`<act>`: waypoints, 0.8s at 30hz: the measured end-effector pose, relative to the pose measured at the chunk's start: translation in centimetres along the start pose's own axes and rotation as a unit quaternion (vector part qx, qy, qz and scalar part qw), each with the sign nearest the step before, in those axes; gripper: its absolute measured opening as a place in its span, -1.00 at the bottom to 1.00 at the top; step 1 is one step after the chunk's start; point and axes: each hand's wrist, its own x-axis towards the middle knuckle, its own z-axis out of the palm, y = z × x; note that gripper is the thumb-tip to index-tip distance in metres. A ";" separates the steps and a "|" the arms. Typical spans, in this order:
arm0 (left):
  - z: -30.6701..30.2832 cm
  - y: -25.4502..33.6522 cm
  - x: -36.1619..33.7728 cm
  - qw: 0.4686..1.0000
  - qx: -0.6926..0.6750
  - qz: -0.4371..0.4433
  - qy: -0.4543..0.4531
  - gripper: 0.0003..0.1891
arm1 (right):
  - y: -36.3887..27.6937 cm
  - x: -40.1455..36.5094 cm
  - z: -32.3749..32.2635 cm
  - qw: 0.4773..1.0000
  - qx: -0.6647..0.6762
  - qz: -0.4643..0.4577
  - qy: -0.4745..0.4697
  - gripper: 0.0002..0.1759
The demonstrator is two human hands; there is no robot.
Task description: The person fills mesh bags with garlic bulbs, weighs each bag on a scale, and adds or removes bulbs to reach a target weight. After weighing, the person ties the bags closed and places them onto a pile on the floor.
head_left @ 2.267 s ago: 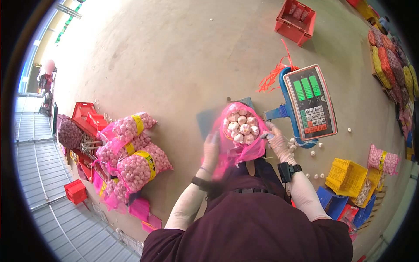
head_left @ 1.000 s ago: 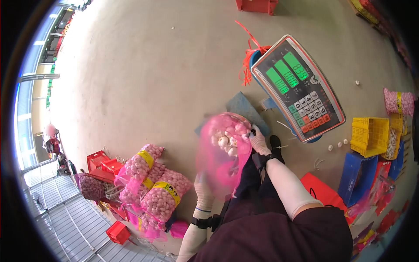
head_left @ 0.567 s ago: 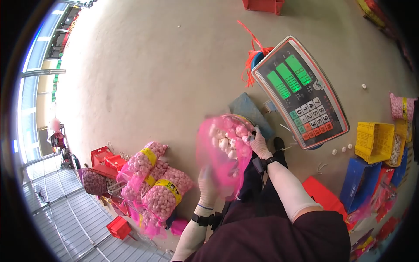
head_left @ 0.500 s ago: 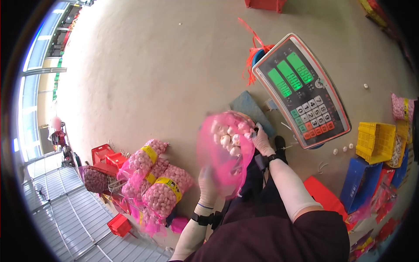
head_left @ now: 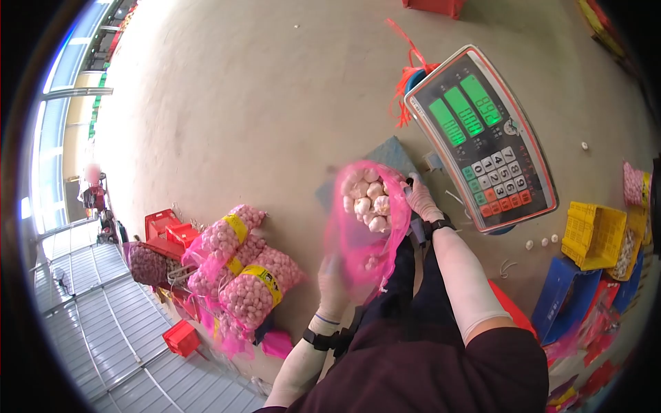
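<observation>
A pink mesh bag [head_left: 384, 256] hangs in front of me with white garlic bulbs [head_left: 372, 199] in its far part. My right hand [head_left: 423, 204], in a pale glove, is closed on the bag's right edge, with a small black thing at its fingertips that I cannot make out. At the bag's near left side is my gloved left hand [head_left: 333, 286], its fingers blurred against the mesh and seemingly gripping it. Beneath and beyond the bag lies a blue-grey flat surface [head_left: 392, 155], beside a scale's display head [head_left: 482, 138] with lit green digits.
Filled pink garlic sacks [head_left: 255, 296] with yellow bands are piled at left, near red crates [head_left: 182, 337]. At right stand a yellow crate [head_left: 593, 234] and a blue crate [head_left: 566, 296]. Loose bulbs [head_left: 544, 241] lie on the floor. A person [head_left: 93, 189] is at far left.
The bag has shifted slightly right and turned, showing the garlic bulbs more clearly. Both hands remain at its sides; the right has moved slightly right. The scale's digits are more legible.
</observation>
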 end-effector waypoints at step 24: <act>-0.4 6.2 0.2 0.982 -0.041 0.149 0.110 -0.75 | 8.2 -8.2 -3.1 0.995 0.088 0.013 0.036 -0.85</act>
